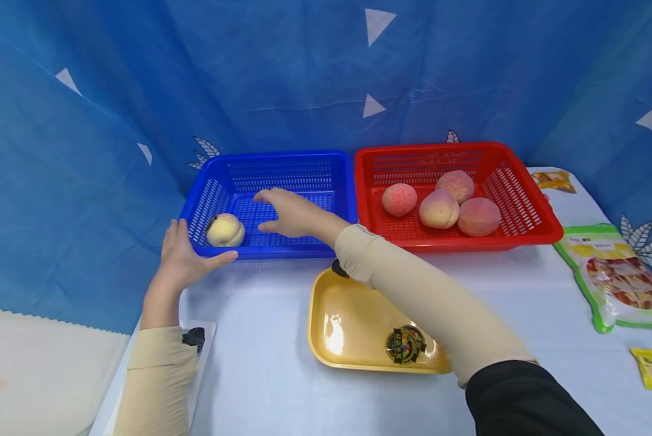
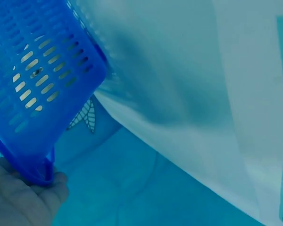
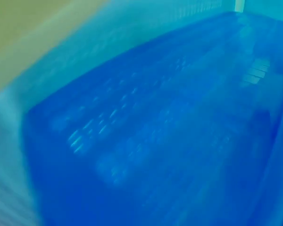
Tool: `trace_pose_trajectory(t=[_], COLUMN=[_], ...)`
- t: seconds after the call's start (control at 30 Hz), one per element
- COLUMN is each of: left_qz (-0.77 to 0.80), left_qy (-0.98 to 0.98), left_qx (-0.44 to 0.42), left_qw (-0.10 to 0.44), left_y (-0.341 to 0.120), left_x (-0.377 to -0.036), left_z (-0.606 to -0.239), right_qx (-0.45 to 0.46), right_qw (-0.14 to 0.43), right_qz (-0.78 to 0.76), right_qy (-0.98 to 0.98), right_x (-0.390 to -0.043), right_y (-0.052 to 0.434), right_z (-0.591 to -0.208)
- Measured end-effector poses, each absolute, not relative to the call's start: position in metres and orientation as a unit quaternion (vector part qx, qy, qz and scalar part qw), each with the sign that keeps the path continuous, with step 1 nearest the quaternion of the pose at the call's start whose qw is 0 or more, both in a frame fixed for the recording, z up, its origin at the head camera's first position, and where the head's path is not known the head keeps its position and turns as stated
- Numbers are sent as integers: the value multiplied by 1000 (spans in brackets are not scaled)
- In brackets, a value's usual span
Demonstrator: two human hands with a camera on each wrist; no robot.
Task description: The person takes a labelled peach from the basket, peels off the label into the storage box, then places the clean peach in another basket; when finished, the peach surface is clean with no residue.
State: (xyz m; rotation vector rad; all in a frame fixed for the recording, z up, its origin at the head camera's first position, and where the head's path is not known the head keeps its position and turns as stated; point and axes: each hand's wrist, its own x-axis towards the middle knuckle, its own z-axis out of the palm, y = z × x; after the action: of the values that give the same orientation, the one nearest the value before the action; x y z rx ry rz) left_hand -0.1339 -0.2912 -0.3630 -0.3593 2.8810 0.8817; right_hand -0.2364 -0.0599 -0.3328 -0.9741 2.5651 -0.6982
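Observation:
My left hand [image 1: 183, 257] touches the front left corner of the blue basket [image 1: 282, 158], its fingers along the left side and its thumb stretched out along the front. In the left wrist view that hand [image 2: 26, 200] meets the basket's rim [image 2: 35, 172]. Inside the basket, near this corner, lies a pale yellow peach [image 1: 225, 231] with a dark mark. My right hand [image 1: 292, 213] hovers above the basket's middle, thumb and fingers apart, holding nothing. The right wrist view shows only the blurred blue basket [image 3: 155, 127], without the hand.
A red basket [image 1: 500, 151] with several peaches [image 1: 439, 209] adjoins the blue one. In front stands a yellow tray [image 1: 353, 321], partly under the right sleeve. A green-edged food bag [image 1: 623, 275] and a small yellow packet [image 1: 651, 370] lie on the right. A blue curtain hangs behind.

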Motion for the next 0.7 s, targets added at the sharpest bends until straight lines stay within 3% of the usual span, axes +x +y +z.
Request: trace_pose_trajectory(t=[0.7], left_qz=[304], left_qy=[945], left_qx=[-104], left_qw=[56], left_y=[-293], left_x=[-130], left_z=[-361], right_qx=[-362], right_qw=[200], right_qz=[-215], right_qy=[885], right_x=[-247], right_y=[-130], right_z=[-352])
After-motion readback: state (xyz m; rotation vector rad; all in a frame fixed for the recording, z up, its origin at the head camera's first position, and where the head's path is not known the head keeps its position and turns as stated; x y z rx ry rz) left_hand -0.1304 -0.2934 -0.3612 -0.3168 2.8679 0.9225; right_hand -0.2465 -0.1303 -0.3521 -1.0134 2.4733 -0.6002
